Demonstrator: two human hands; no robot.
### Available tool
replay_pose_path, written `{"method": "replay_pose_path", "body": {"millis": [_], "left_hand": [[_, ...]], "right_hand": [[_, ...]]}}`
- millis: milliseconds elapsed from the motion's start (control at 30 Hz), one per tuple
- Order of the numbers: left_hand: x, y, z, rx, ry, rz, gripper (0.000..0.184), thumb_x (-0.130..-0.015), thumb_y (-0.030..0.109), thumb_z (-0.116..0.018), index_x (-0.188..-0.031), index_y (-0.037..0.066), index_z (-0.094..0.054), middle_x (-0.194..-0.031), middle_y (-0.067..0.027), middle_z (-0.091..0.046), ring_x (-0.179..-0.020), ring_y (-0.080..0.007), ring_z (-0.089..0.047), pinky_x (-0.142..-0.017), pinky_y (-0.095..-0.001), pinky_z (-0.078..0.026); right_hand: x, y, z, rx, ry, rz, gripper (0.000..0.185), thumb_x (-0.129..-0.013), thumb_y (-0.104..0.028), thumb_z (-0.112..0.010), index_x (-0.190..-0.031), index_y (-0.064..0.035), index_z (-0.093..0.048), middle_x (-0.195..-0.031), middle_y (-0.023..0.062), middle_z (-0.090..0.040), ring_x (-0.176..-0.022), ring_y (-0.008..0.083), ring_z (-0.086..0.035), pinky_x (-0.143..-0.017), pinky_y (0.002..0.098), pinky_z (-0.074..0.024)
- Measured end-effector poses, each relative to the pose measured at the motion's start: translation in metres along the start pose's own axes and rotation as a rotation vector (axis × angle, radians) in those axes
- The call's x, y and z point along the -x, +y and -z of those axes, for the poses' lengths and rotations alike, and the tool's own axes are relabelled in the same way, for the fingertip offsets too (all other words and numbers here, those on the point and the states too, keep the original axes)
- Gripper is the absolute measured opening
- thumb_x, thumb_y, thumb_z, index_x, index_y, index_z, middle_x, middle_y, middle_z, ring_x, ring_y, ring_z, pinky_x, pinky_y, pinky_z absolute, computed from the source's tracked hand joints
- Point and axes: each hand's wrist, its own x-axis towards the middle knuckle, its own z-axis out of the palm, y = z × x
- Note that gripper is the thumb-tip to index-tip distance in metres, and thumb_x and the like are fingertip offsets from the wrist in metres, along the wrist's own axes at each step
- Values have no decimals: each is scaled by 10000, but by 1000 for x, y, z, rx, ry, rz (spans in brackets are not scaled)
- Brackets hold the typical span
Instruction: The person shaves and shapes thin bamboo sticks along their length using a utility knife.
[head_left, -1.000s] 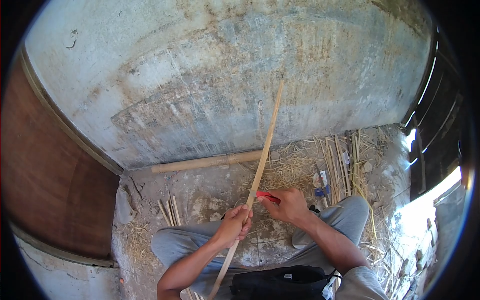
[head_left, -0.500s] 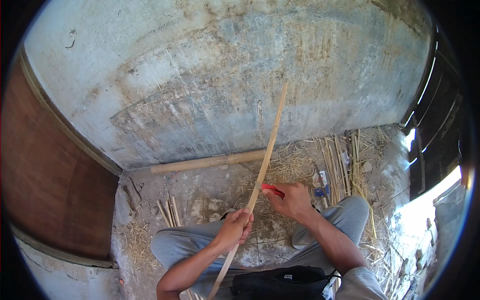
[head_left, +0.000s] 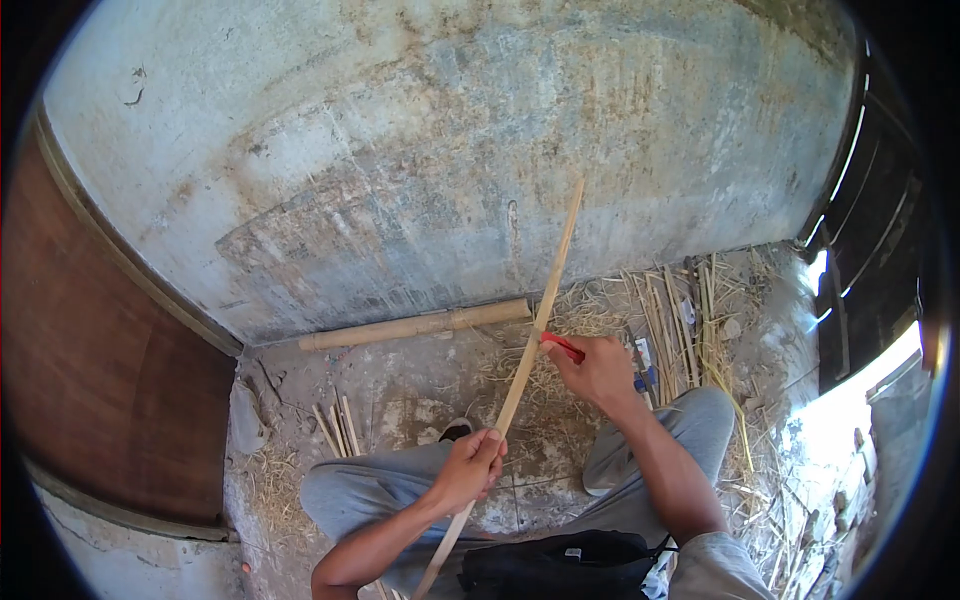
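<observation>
A long, pale bamboo strip [head_left: 522,378] runs slantwise from over my lap up toward the wall, tapering at its far end. My left hand [head_left: 470,470] is closed around its lower part, thumb on top. Farther up the strip, my right hand [head_left: 602,378] grips a small red tool [head_left: 564,347]. The tool's tip end touches or nearly touches the strip's right edge. Fingers hide much of it, so its exact kind is unclear. Below the hands are my crossed legs in grey trousers [head_left: 380,490] and a black bag [head_left: 560,565] on my lap.
A thick bamboo pole [head_left: 420,328] lies along the foot of the stained wall [head_left: 400,180]. Thin sticks [head_left: 675,330] and shavings [head_left: 590,310] cover the floor at right. Several short sticks [head_left: 338,430] are by my left knee. A brown door panel [head_left: 120,360] stands left.
My right hand has slid the red tool farther up the strip, away from my body. The left hand keeps its hold, and the strip's far end has shifted slightly right.
</observation>
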Motion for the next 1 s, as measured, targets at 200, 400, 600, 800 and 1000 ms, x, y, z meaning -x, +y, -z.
{"method": "replay_pose_path", "body": {"millis": [200, 400, 600, 800, 1000], "left_hand": [[0, 3, 1, 12, -16, -9, 317, -1075, 333, -367, -907, 83, -463, -560, 21, -397, -422, -59, -317, -375, -247, -259], [1, 5, 4, 59, -24, 50, 311, -1077, 330, -364, -914, 83, -459, -561, 24, -387, -423, -59, -302, -374, -243, -247], [10, 8, 4, 50, -57, 73, 294, -1079, 289, -349, -904, 84, -467, -555, 25, -387, -416, -52, -290, -374, -240, -227], [10, 11, 3, -37, -23, 64, 293, -1079, 288, -349, -912, 81, -471, -560, 26, -392, -418, -52, -284, -381, -238, -234], [9, 10, 6, -36, -16, 77, 319, -1075, 324, -367, -908, 74, -474, -555, 22, -397, -420, -56, -297, -378, -242, -243]], "right_hand": [[-1, 3, 1, 59, 0, -24, 338, -870, -457, -664, -900, -137, -767, -575, 128, -628, -569, 367, -654, -571, 462, -538], [-7, 11, -7, 54, 62, 62, 305, -862, -401, -703, -895, -105, -772, -533, 122, -579, -499, 315, -616, -507, 410, -490], [-22, 22, 3, 41, 117, -8, 321, -876, -396, -679, -874, -86, -762, -549, 151, -583, -514, 343, -613, -525, 421, -492], [-20, 22, 2, 134, 107, -28, 325, -883, -418, -649, -885, -114, -762, -623, 166, -645, -607, 383, -658, -588, 463, -534], [-22, 28, -4, 133, 98, -51, 333, -875, -421, -659, -889, -103, -756, -655, 183, -662, -626, 390, -667, -598, 470, -543]]}}
